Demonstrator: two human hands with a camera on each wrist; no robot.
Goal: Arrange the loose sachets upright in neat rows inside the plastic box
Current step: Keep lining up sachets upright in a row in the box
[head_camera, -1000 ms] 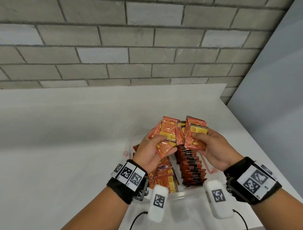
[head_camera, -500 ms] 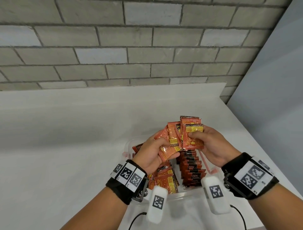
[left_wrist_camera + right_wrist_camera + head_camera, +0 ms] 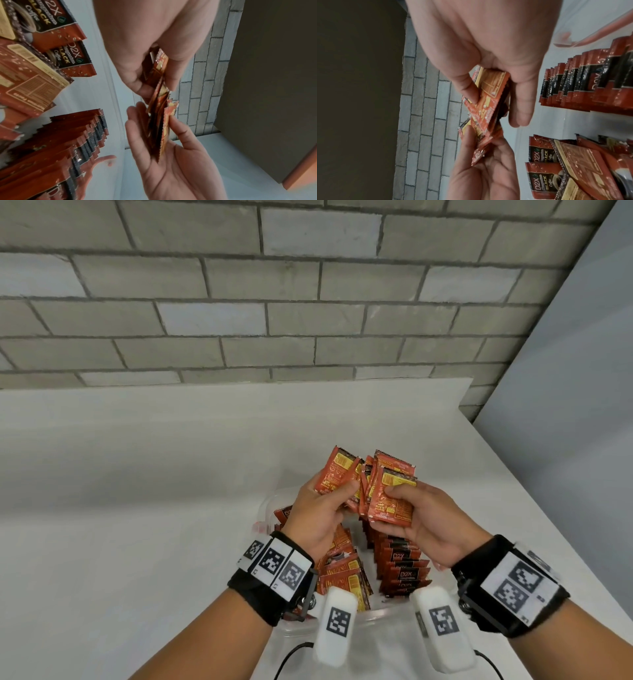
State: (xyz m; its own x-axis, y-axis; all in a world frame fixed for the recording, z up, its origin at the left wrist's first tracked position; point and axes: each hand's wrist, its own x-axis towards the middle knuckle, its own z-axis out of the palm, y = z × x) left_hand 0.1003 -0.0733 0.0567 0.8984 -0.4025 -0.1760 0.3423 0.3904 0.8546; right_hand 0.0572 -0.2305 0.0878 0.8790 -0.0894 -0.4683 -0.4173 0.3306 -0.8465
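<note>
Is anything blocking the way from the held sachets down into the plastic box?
Nothing visible does. Both the left hand and right hand hold the bunch of sachets directly above the open plastic box, with bare floor beyond the upright row.

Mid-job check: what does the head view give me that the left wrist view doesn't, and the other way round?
Only the head view shows both wristbands, the whole plastic box on the white table, and the yellow-printed faces of the held sachets. Only the left wrist view shows those sachets edge-on and legible "BLACK Coffee" print on loose sachets. Both show the left hand and right hand gripping the bunch above the upright row.
</note>
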